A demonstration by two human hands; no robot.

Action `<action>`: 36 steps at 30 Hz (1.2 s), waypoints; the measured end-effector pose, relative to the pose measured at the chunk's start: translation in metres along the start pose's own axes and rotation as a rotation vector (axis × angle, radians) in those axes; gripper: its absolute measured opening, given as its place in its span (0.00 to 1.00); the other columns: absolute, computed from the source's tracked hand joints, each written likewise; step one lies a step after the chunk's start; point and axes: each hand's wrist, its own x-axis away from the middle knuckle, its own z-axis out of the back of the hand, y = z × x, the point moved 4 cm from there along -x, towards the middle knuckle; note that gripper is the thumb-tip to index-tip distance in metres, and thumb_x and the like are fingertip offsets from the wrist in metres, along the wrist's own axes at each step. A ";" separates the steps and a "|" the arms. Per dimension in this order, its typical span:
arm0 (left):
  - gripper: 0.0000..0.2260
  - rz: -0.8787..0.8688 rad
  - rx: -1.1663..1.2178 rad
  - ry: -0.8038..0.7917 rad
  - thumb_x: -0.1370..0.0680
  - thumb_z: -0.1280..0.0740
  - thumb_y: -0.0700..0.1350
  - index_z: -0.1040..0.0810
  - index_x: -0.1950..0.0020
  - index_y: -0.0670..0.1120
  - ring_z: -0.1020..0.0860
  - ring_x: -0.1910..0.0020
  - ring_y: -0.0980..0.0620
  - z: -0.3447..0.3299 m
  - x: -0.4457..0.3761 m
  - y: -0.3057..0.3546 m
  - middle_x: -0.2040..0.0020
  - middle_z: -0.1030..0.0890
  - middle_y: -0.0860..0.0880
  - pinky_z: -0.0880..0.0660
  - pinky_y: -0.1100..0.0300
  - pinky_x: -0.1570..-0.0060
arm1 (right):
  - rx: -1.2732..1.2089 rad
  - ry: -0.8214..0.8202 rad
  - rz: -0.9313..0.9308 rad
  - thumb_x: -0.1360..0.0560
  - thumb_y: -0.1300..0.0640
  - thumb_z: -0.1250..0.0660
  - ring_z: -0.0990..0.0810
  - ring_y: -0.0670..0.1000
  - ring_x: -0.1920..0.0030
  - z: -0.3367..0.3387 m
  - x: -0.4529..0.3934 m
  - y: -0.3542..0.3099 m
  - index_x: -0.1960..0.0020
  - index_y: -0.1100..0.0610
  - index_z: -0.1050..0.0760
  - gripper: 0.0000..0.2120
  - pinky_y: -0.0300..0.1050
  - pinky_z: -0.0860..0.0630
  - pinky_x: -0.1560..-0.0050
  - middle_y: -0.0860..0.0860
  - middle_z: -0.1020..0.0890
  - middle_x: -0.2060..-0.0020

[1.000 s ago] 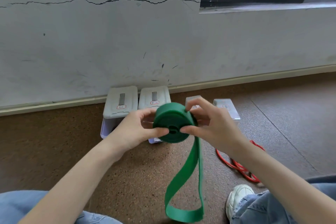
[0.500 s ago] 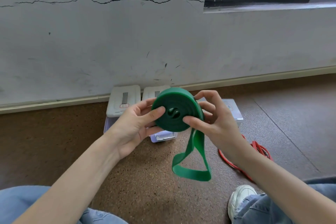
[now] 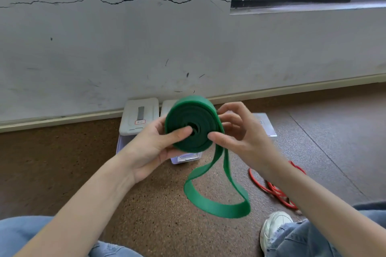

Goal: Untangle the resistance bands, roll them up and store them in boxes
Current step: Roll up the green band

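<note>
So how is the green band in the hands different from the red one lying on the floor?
The green band is wide and flat; the red band is thin, like cord. The green band is mostly wound into a tight roll with a loop hanging loose; the red band lies unrolled in a loose heap. The green band is gripped by the left hand and right hand; the red band lies untouched on the floor. Neither is in a box yet.

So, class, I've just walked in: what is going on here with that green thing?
A person sits on the floor rolling up a green resistance band. The left hand grips the coil, thumb on its face, while the right hand pinches its other edge. A loose loop hangs unrolled below. A red band lies on the floor, and lidded storage boxes stand by the wall.
</note>
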 end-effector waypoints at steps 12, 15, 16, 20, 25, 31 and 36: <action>0.16 -0.037 -0.660 -0.047 0.33 0.25 0.47 0.22 0.49 0.60 0.18 0.53 0.54 -0.004 0.002 -0.010 0.51 0.19 0.57 0.20 0.62 0.55 | 0.445 -0.107 0.112 0.28 0.62 0.30 0.24 0.47 0.51 0.001 0.004 0.002 0.44 0.43 0.25 0.18 0.48 0.23 0.51 0.43 0.21 0.53; 0.18 -0.075 -0.497 0.027 0.36 0.25 0.44 0.20 0.47 0.53 0.17 0.56 0.54 0.001 0.002 -0.001 0.52 0.17 0.54 0.21 0.65 0.62 | 0.192 -0.071 0.026 0.30 0.62 0.28 0.20 0.48 0.47 0.006 -0.001 0.004 0.45 0.45 0.28 0.19 0.46 0.22 0.46 0.47 0.20 0.49; 0.20 -0.080 -0.396 0.046 0.37 0.25 0.43 0.20 0.46 0.50 0.17 0.55 0.53 0.003 0.001 0.002 0.50 0.17 0.51 0.21 0.65 0.63 | 0.124 -0.046 -0.003 0.31 0.61 0.27 0.19 0.48 0.49 0.008 -0.003 0.006 0.47 0.46 0.29 0.19 0.46 0.21 0.47 0.49 0.20 0.49; 0.21 -0.048 -0.118 0.104 0.38 0.27 0.39 0.21 0.45 0.44 0.17 0.54 0.49 0.008 0.000 -0.002 0.46 0.18 0.45 0.21 0.61 0.63 | 0.071 -0.007 -0.056 0.38 0.49 0.28 0.17 0.50 0.55 0.011 -0.005 0.009 0.50 0.52 0.29 0.20 0.47 0.19 0.52 0.54 0.19 0.53; 0.18 -0.024 -0.692 -0.040 0.33 0.24 0.42 0.22 0.47 0.57 0.19 0.55 0.61 0.004 0.001 -0.008 0.51 0.18 0.60 0.27 0.75 0.64 | 0.377 -0.142 -0.012 0.33 0.58 0.25 0.18 0.47 0.54 0.011 -0.001 0.014 0.52 0.47 0.26 0.15 0.44 0.19 0.53 0.48 0.19 0.53; 0.15 -0.028 -0.618 -0.098 0.31 0.27 0.42 0.21 0.47 0.55 0.17 0.54 0.56 0.000 0.002 -0.014 0.51 0.17 0.58 0.23 0.69 0.62 | 0.267 -0.129 -0.057 0.34 0.59 0.25 0.20 0.45 0.51 0.002 0.007 0.031 0.53 0.44 0.30 0.18 0.42 0.20 0.50 0.45 0.21 0.52; 0.17 0.025 -0.142 0.021 0.33 0.29 0.41 0.22 0.44 0.45 0.17 0.50 0.46 0.012 -0.007 -0.006 0.49 0.16 0.46 0.20 0.57 0.62 | 0.052 0.007 -0.108 0.33 0.55 0.26 0.18 0.49 0.52 0.013 0.003 0.033 0.52 0.45 0.31 0.16 0.45 0.20 0.52 0.50 0.21 0.53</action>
